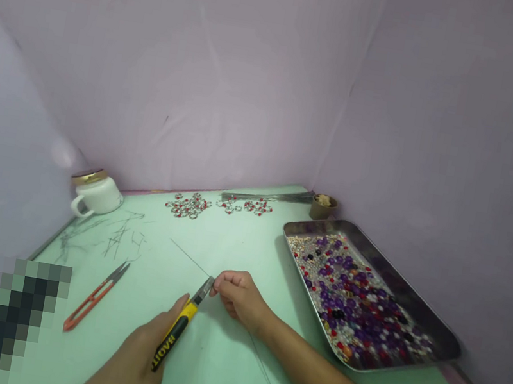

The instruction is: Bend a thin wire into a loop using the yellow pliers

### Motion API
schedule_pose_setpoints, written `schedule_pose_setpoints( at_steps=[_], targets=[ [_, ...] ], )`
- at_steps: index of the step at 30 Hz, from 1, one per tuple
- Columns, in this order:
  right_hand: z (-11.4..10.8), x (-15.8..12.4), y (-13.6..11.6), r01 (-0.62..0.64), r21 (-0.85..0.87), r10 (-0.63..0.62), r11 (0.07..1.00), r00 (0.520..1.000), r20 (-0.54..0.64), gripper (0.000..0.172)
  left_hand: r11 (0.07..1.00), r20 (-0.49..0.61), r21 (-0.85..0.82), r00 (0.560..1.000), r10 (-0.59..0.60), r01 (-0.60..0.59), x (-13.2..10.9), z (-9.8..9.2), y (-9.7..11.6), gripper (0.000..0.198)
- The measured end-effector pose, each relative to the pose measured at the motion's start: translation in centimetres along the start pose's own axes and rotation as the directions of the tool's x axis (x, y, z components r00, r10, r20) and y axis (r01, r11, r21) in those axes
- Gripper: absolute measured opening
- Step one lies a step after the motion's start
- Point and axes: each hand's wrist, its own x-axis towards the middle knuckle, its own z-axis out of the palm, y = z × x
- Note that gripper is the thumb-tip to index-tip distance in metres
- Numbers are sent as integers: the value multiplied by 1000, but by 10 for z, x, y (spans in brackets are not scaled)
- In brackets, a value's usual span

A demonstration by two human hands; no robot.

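My left hand (145, 343) is closed round the yellow and black handles of a pair of pliers (185, 317), which point up and to the right. The jaws of the pliers meet a thin wire (190, 258) right beside the fingertips of my right hand (237, 296). That hand pinches the wire with thumb and forefinger. One end of the wire sticks out to the upper left, and a long length runs under my right wrist toward the bottom edge. Whether the jaws are clamped on the wire is too small to tell.
A metal tray (415, 295) of mixed beads stands on the right. Orange thread snips (96, 296) and wire pieces (117, 241) lie on the left, near a white mug (100, 196). Behind are red-beaded wire rings (189, 205), a wire bundle (275, 196) and a small brown pot (322, 209).
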Motion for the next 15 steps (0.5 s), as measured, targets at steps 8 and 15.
schedule_pose_setpoints(
  at_steps=[8, 15],
  targets=[
    [1, 2, 1, -15, 40, 16, 999, 999, -31, 13, 871, -96, 465, 987, -128, 158, 0, 17, 7, 81],
    [-7, 0, 4, 27, 196, -53, 980, 990, 128, 28, 999, -61, -10, 998, 35, -36, 1, 5, 8, 58]
  ],
)
